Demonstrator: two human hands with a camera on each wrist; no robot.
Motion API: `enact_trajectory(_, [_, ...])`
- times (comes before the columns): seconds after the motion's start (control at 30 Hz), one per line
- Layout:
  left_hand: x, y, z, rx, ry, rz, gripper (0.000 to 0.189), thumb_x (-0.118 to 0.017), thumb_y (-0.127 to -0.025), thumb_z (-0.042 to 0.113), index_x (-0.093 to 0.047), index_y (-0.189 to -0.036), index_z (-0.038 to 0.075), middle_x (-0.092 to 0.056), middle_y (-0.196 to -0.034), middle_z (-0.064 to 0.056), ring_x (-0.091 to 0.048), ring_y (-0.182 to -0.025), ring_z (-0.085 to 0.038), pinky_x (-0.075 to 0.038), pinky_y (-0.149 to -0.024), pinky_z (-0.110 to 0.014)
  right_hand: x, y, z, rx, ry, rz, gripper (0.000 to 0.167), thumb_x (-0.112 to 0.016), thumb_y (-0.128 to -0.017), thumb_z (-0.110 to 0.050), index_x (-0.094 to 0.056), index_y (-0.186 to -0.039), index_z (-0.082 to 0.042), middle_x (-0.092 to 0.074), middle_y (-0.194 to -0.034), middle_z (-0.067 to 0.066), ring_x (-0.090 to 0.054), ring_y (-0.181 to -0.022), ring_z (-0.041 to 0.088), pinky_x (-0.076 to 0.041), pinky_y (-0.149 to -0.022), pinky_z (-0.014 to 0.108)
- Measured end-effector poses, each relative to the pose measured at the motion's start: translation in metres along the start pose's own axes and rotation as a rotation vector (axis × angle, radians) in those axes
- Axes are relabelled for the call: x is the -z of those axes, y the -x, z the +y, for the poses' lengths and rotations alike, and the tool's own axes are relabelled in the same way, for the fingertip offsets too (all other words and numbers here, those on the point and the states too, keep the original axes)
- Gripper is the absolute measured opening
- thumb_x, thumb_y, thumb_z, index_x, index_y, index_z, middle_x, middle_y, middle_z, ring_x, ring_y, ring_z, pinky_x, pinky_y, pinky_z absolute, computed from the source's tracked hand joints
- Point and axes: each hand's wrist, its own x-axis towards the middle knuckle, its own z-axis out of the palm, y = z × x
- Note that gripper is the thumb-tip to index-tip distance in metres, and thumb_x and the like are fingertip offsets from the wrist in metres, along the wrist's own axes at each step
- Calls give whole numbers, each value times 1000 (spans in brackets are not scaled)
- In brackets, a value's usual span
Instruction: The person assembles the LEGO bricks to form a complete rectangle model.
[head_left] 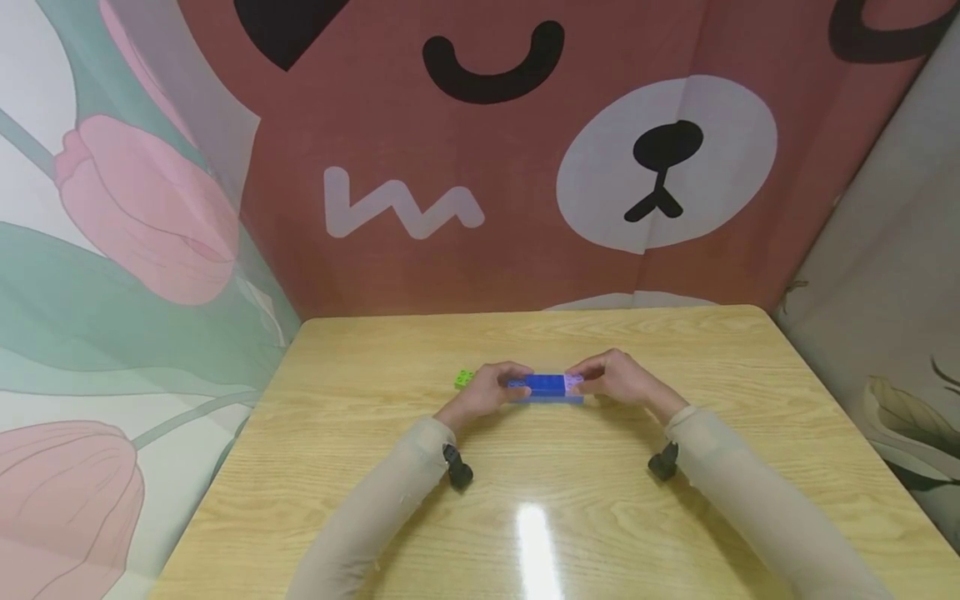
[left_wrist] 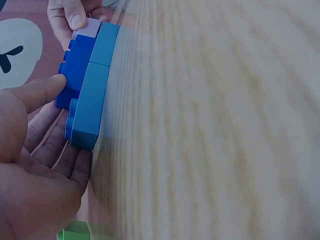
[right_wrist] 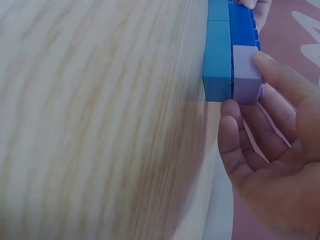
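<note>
Two light blue bricks (left_wrist: 91, 102) lie end to end on the table as a bottom row. A dark blue brick (head_left: 546, 384) sits on top across their joint, leaving studs bare at the left end. My left hand (head_left: 486, 390) pinches the dark blue brick's left part, thumb on the near side and fingers behind. At the row's right end, my right hand (head_left: 621, 379) holds a lilac brick (right_wrist: 246, 70) between thumb and fingers, beside the dark blue one. A thin dark line shows between the lilac brick and the light blue brick under it in the right wrist view.
A bright green brick (head_left: 463, 378) lies on the wooden table (head_left: 360, 467), just left of my left hand and partly hidden by it. A cloth with a printed bear (head_left: 420, 275) hangs behind the table's back edge.
</note>
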Motion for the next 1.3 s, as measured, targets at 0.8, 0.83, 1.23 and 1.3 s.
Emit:
enact_trajectory(0.8, [2,0,5,12,-29,-4,38,-73,-92,25,-67,-130,19,-68,-130,-3,-62,-124,-22,-49,-107,-41,-5,4,0,83,5,11,30,-79,-87,-23,-73,-113,-12,-72,-100,6,-60,-88,17,-49,-72,29])
enact_trajectory(0.83, [2,0,5,14,-30,-4,38,-73,-92,24,-67,-130,19,-68,-130,-3,-61,-124,-22,-49,-107,-41,-5,4,0,78,6,13,29,-79,-86,-23,-73,-113,-12,-72,-99,6,-59,-87,17,-49,-71,28])
enact_trajectory(1.23, [9,5,8,2,42,25,40,-73,-92,22,-65,-130,11,-69,-129,-4,-63,-121,-23,-51,-103,-40,-8,2,1,70,9,6,28,-80,-85,-22,-72,-111,-16,-69,-92,2,-56,-81,17,-47,-64,26])
enact_trajectory(1.3, [12,7,7,-10,40,24,41,-73,-92,22,-64,-131,11,-68,-129,-5,-63,-121,-23,-52,-102,-40,-8,2,1,73,15,8,28,-80,-85,-23,-71,-111,-16,-69,-93,1,-56,-83,17,-48,-66,27])
